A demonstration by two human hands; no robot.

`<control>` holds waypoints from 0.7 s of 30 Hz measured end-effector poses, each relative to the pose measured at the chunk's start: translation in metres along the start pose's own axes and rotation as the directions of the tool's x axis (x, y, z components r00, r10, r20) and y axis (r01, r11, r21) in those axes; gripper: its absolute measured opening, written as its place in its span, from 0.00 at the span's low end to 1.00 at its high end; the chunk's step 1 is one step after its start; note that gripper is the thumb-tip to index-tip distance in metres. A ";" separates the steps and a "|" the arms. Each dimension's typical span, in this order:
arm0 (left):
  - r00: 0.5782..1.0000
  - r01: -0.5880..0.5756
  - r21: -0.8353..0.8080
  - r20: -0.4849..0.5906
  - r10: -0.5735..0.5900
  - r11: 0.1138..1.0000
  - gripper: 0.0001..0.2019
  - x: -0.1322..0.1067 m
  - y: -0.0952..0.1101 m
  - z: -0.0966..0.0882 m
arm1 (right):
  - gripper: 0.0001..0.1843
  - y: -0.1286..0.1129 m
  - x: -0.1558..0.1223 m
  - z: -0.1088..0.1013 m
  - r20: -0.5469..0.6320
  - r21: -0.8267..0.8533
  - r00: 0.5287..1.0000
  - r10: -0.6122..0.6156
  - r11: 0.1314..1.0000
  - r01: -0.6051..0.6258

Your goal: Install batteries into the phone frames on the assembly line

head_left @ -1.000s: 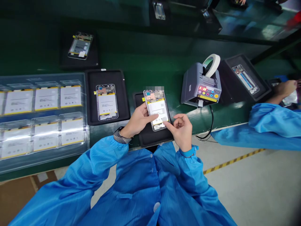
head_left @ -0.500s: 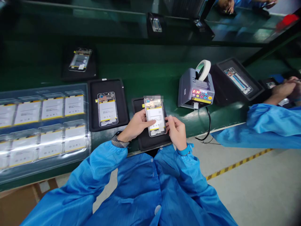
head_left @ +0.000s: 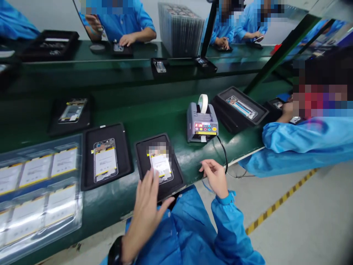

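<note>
An opened phone with a white battery [head_left: 160, 166] lies in a black tray [head_left: 142, 147] at the bench's front edge. My left hand [head_left: 147, 200] is open, its fingers stretched over the near left part of that tray, fingertips close to the phone. Whether they touch it I cannot tell. Off to the right of the tray, my right hand [head_left: 215, 176] is closed, thumb and fingers pinched together by the bench edge. What it holds, if anything, is too small to make out. Beyond it stands a grey tape dispenser [head_left: 202, 123] with a white tape roll [head_left: 203, 103].
A second black tray [head_left: 125, 151] with an opened phone [head_left: 105, 162] lies to the left, beside a clear plastic tray [head_left: 79, 206] of batteries. Another phone [head_left: 73, 110] lies farther back. A black cable [head_left: 224, 151] hangs over the edge. A co-worker's sleeve [head_left: 289, 136] is at the right.
The phone was in my hands and now lies in the tray. My left hand has let go and opened; my right hand has moved away to the right. The view has tilted up.
</note>
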State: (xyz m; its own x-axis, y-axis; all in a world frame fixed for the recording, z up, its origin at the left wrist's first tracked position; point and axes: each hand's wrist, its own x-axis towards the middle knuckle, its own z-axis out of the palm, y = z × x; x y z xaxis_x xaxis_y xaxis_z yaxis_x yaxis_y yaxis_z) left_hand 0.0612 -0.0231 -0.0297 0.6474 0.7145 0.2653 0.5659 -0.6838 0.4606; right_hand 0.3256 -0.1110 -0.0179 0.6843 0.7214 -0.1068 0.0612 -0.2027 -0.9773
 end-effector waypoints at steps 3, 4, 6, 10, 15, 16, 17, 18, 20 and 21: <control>0.993 -0.103 0.205 0.080 0.088 0.973 0.34 -0.002 0.008 0.025 | 0.23 -0.012 0.016 -0.016 -0.112 0.040 0.993 -0.025 0.999 0.030; 0.993 -0.102 0.253 0.085 0.083 0.962 0.32 0.008 0.004 0.031 | 0.23 -0.016 0.021 -0.023 -0.149 0.041 0.987 -0.052 0.997 0.059; 0.992 -0.102 0.307 0.106 0.072 0.946 0.30 0.044 -0.011 0.036 | 0.22 -0.025 0.031 -0.041 -0.219 0.039 0.970 -0.110 0.992 0.121; 0.973 -0.129 0.325 0.223 0.056 0.937 0.31 0.155 -0.059 0.026 | 0.19 -0.038 0.071 -0.092 -0.481 0.063 0.874 -0.077 0.991 0.122; 0.974 -0.012 0.287 0.222 -0.054 0.958 0.30 0.275 -0.103 0.008 | 0.18 -0.054 0.145 -0.159 -0.657 0.142 0.748 0.088 0.990 0.009; 0.978 0.020 0.283 0.193 -0.078 0.959 0.30 0.286 -0.105 0.006 | 0.19 -0.057 0.157 -0.167 -0.646 0.155 0.756 0.110 0.988 -0.012; 0.981 0.045 0.282 0.169 -0.096 0.958 0.29 0.291 -0.107 0.005 | 0.19 -0.059 0.166 -0.172 -0.635 0.165 0.762 0.128 0.986 -0.028; 0.982 0.060 0.282 0.156 -0.108 0.957 0.30 0.292 -0.107 0.004 | 0.18 -0.060 0.173 -0.176 -0.627 0.173 0.766 0.140 0.984 -0.038; 0.980 0.062 0.277 0.163 -0.110 0.959 0.31 0.281 -0.106 0.002 | 0.15 -0.062 0.181 -0.178 -0.618 0.186 0.771 0.153 0.982 -0.046; 0.978 0.055 0.270 0.178 -0.106 0.961 0.32 0.270 -0.106 -0.001 | 0.13 -0.062 0.182 -0.178 -0.610 0.193 0.777 0.157 0.980 -0.047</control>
State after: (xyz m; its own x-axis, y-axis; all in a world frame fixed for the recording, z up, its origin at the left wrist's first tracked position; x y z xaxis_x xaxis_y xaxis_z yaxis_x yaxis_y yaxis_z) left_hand 0.1757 0.2427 -0.0055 0.6641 0.7453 0.0594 0.7176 -0.6577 0.2290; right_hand 0.5756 -0.0847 0.0560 0.9843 0.1245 -0.1249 -0.1121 -0.1047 -0.9882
